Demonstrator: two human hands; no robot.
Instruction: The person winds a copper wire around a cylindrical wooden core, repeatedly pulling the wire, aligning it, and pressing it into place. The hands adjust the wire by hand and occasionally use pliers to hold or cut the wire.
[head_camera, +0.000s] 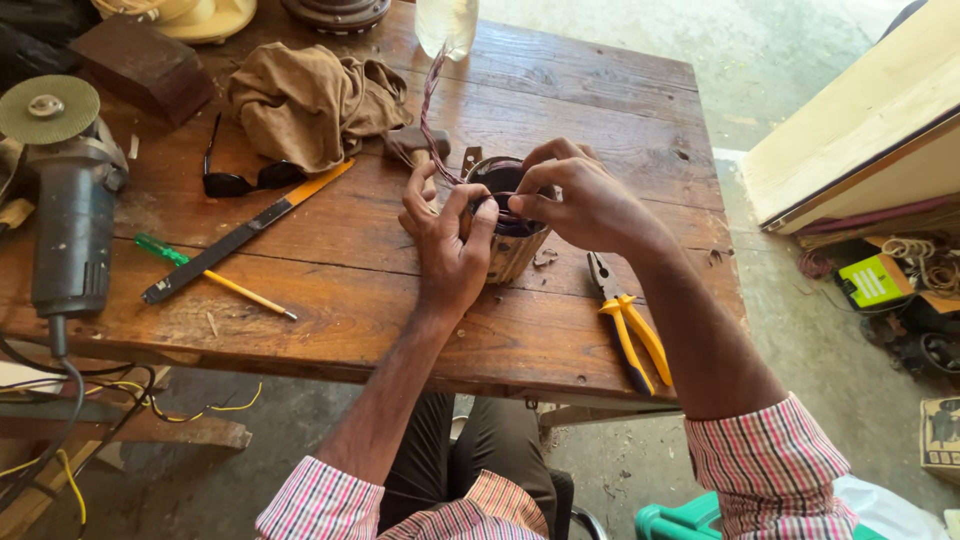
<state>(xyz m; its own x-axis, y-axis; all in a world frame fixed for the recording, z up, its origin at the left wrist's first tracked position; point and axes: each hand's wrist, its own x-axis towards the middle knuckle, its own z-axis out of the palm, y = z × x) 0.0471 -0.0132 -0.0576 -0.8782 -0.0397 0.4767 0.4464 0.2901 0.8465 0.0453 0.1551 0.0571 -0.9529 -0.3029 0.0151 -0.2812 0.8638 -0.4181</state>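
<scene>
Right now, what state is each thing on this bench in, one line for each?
Left hand: gripping the motor stator's rim.
Right hand: fingers pinching the wire coil at the stator's top.
Motor stator: upright on the wooden table, wound with dark wire.
Twisted wire lead: running from the stator towards the bottle.
Pliers: lying flat, jaws shut.
Sunglasses: unfolded, lying on the table.
Brown cloth: crumpled.
Angle grinder: lying idle, disc up.
Green screwdriver: lying flat.
</scene>
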